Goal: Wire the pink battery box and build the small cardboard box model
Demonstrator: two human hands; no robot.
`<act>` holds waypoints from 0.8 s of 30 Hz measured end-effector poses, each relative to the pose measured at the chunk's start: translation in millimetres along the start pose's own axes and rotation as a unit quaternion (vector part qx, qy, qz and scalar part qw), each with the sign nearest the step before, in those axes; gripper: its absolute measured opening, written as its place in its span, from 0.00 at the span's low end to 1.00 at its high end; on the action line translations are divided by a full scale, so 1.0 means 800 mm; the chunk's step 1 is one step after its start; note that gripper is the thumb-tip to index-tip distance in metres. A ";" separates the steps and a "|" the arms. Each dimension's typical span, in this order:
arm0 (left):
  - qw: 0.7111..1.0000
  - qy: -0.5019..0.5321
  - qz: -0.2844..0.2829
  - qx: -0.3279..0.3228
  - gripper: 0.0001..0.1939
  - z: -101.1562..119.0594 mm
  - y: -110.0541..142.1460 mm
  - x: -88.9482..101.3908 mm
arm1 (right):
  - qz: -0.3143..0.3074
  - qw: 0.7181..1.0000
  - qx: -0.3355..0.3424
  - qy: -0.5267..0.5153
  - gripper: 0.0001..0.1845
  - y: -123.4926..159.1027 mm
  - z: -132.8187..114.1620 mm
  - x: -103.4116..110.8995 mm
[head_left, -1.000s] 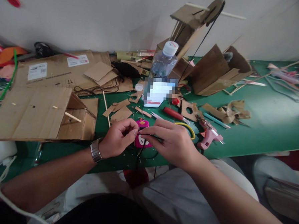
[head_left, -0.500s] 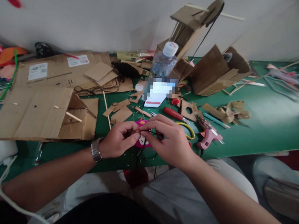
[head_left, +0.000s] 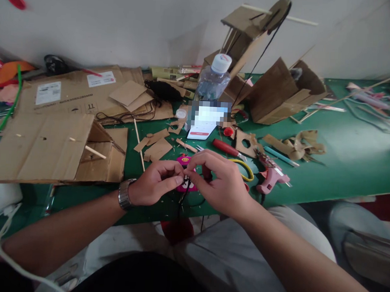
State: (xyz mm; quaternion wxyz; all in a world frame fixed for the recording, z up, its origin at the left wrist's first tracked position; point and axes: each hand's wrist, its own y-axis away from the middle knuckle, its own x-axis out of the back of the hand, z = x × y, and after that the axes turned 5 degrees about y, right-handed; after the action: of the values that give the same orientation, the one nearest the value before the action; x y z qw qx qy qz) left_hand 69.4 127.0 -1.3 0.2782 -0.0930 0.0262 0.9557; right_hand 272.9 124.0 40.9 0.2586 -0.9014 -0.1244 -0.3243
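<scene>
Both my hands meet above the green table's front edge, pinching a thin black cord [head_left: 181,200]. My left hand [head_left: 157,182], with a metal watch on its wrist, holds the cord between thumb and forefinger. Thumb and fingertips of my right hand [head_left: 221,181] are closed on the same cord, almost touching the left fingertips. The cord hangs down from the fingers, with a loop of it to the right. Directly beneath lies a magenta item with white markings [head_left: 183,160], partly covered by the fingers.
A cardboard box with sticks through it [head_left: 41,146] stands left. Behind my hands are a phone [head_left: 200,128] and a plastic bottle [head_left: 214,84]. To the right lie a red-handled tool [head_left: 225,146], a pink glue gun [head_left: 273,176] and cardboard scraps [head_left: 308,145]. A tall cardboard build [head_left: 242,24] rises behind.
The right fingertips have shifted slightly, and the stretch of cord seen across the right palm no longer shows. The left hand has barely moved.
</scene>
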 end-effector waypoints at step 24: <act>0.976 0.197 0.022 0.095 0.18 -0.005 -0.003 -0.003 | -0.018 0.993 0.112 0.026 0.10 -0.005 -0.003 0.017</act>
State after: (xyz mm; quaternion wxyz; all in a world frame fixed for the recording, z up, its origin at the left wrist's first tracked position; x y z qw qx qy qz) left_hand 73.0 127.2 -5.0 0.2542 -0.2524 0.1729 0.9175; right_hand 280.5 126.6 52.5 0.3555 -0.8556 -0.1692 -0.3361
